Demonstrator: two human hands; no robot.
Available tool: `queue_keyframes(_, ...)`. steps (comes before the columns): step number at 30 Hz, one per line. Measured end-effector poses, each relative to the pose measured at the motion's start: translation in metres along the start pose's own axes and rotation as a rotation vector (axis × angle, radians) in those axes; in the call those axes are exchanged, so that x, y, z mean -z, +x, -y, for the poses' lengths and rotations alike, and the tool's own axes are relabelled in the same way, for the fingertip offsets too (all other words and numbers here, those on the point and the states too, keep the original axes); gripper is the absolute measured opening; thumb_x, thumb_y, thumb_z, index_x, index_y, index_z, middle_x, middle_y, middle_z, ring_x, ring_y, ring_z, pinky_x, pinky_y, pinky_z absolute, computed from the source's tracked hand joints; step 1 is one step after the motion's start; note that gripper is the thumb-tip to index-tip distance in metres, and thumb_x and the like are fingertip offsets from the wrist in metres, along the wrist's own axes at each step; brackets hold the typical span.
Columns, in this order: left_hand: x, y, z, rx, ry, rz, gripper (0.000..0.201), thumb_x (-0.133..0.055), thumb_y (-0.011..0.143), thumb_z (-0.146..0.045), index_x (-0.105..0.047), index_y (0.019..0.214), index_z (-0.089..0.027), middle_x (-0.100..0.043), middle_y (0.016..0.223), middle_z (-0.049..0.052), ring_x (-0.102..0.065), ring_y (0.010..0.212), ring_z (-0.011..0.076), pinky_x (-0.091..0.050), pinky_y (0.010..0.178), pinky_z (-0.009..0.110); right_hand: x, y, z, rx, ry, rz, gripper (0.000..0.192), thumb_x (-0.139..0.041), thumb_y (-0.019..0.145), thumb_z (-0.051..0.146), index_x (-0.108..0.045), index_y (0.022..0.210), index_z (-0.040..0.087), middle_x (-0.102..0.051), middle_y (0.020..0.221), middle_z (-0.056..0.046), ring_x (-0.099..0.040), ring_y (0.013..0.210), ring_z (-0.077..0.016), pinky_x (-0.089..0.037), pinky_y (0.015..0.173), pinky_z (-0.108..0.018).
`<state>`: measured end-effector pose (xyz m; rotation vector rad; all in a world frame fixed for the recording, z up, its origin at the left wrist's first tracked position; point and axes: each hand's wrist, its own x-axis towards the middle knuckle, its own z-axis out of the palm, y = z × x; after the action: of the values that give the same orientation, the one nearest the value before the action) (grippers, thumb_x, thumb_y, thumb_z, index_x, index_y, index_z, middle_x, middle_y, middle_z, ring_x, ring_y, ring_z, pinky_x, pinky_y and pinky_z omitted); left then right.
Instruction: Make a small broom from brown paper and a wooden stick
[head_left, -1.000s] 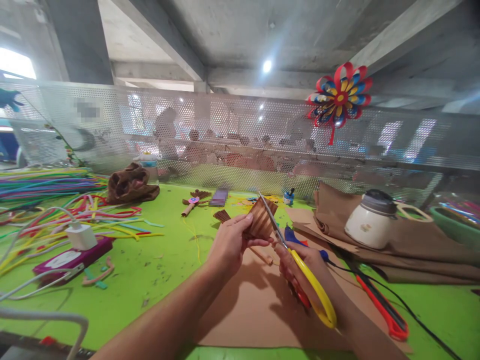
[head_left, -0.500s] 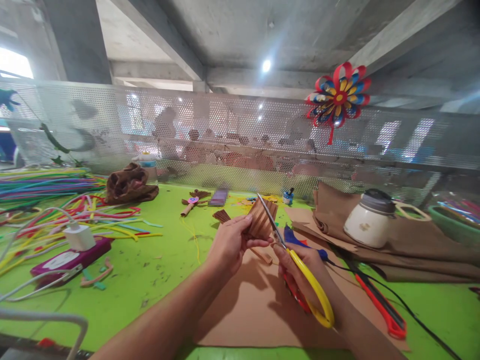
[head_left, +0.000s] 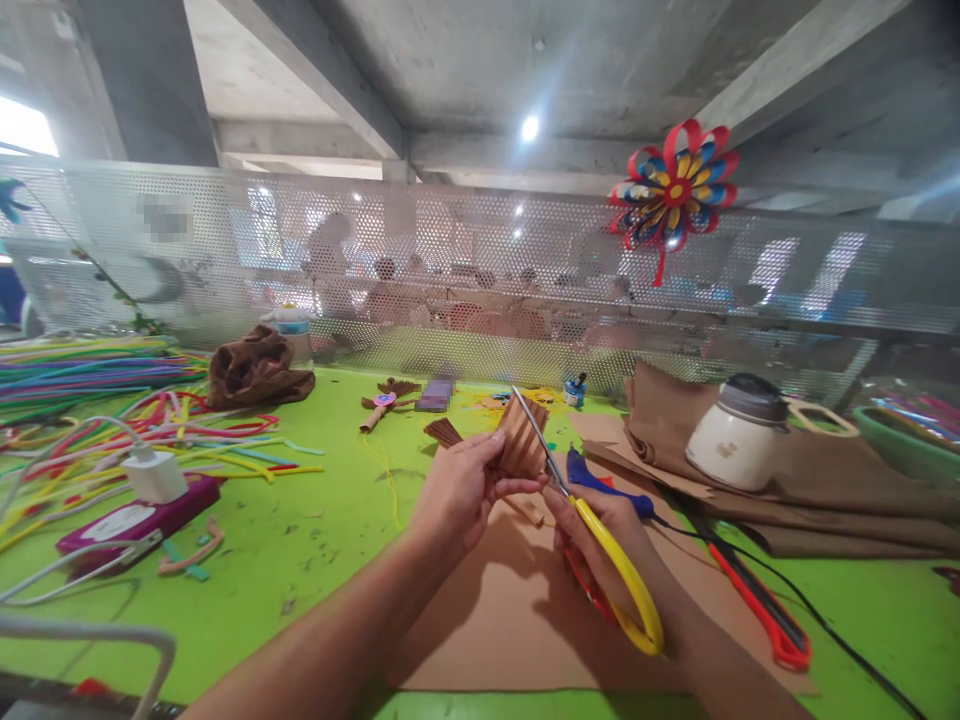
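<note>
Left hand (head_left: 457,490) pinching folded brown paper fan (head_left: 521,440), lifted off tabletop (head_left: 322,530) for easy snipping. Right hand (head_left: 600,540) gripping yellow scissors (head_left: 592,530), blades at fan edge.

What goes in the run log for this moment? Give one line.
left hand: grips pleated brown paper fan | right hand: holds yellow scissors, blades at fan edge | below: brown card sheet on green table

Brown ribbed card (head_left: 523,437), yellow-red scissors (head_left: 609,575), green table (head_left: 337,520).
</note>
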<state>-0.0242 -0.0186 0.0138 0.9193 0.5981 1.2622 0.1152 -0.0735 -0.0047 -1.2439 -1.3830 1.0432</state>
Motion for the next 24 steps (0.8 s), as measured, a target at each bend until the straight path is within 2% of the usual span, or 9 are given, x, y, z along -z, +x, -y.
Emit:
queue_keyframes(9,-0.001,0.000,0.000,0.028,-0.013,-0.030,0.016,-0.050,0.082,-0.015,-0.062,0.076,-0.007,-0.065,0.068,0.009,-0.064,0.057,0.0167,-0.055,0.054,0.027,0.002,0.004,-0.007,-0.019,0.058,0.025,0.044,-0.056,0.072,0.061,-0.052,0.067,0.017,-0.046,0.045,0.005,-0.038,0.032,-0.0061,-0.028,0.030,-0.017)
queue_keyframes(14,0.006,0.006,0.006,0.053,0.077,0.000,0.018,-0.050,0.083,-0.021,-0.061,0.082,-0.007,-0.065,0.070,0.011,-0.065,0.057,0.0175,-0.053,0.050,0.024,0.012,0.013,-0.008,-0.033,0.170,-0.088,0.040,-0.061,0.071,0.056,-0.052,0.067,0.017,-0.044,0.044,0.006,-0.034,0.031,-0.0044,-0.026,0.029,-0.016)
queue_keyframes(18,0.011,0.011,0.012,0.037,0.223,0.018,0.018,-0.055,0.081,-0.024,-0.060,0.086,-0.008,-0.065,0.071,0.009,-0.064,0.054,0.0153,-0.050,0.048,0.022,0.026,0.023,-0.006,-0.042,0.242,-0.122,0.045,-0.062,0.068,0.058,-0.058,0.081,0.015,-0.052,0.053,0.003,-0.042,0.037,-0.0064,-0.034,0.034,-0.018)
queue_keyframes(21,0.013,0.011,0.015,0.045,0.327,0.090,0.019,-0.058,0.079,-0.028,-0.061,0.083,-0.010,-0.064,0.069,0.007,-0.062,0.055,0.0142,-0.049,0.049,0.023,0.035,0.030,-0.006,-0.052,0.250,-0.123,0.050,-0.059,0.067,0.063,-0.059,0.083,0.015,-0.055,0.055,0.001,-0.048,0.041,-0.0092,-0.039,0.038,-0.020)
queue_keyframes(24,0.013,0.010,0.017,0.071,0.427,0.260,0.020,-0.060,0.078,-0.031,-0.064,0.083,-0.012,-0.065,0.074,0.006,-0.061,0.062,0.0143,-0.049,0.057,0.026,0.044,0.034,-0.007,-0.018,0.246,-0.136,0.052,-0.057,0.068,0.065,-0.060,0.086,0.016,-0.057,0.057,0.001,-0.051,0.043,-0.0105,-0.042,0.040,-0.021)
